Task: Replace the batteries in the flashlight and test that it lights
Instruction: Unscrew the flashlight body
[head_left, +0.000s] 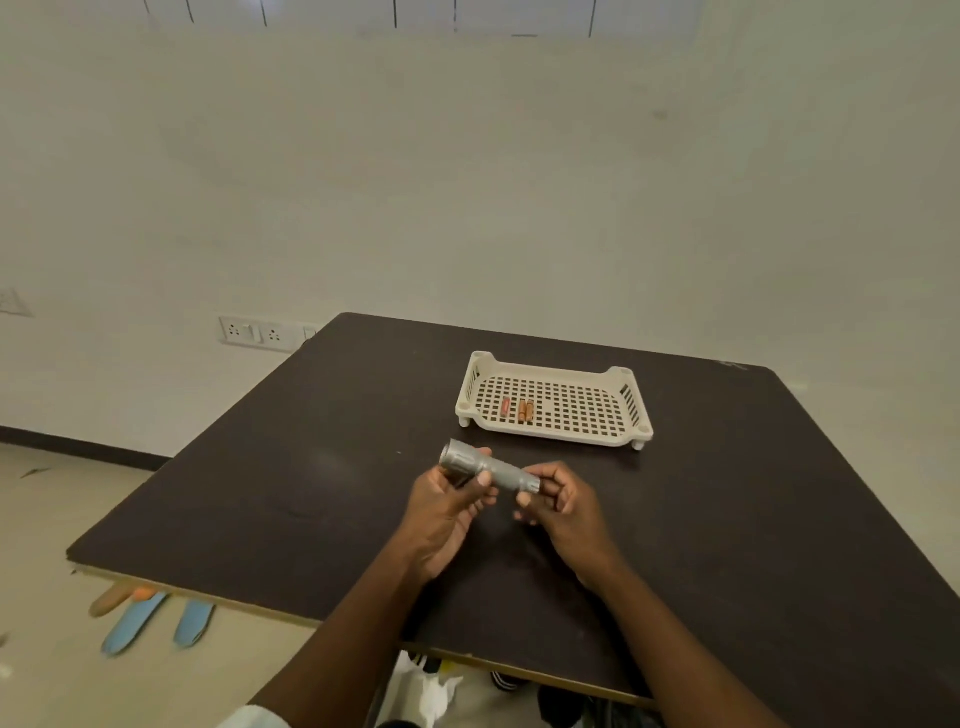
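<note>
Head cam — fwd-down over table (260, 467)

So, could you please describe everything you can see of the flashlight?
The flashlight is a grey, metallic-looking cylinder with a wider head and a ribbed tail end. It is held roughly level above the dark table, head pointing left. The left hand grips its head end; the right hand pinches its tail end.

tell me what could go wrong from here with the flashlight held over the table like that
1. The flashlight is held in the air by the left hand near its head and the right hand at its tail end; if the tail comes loose, parts could drop and roll across the table.
2. The three batteries in the tray look alike, so old and new could get mixed.
</note>
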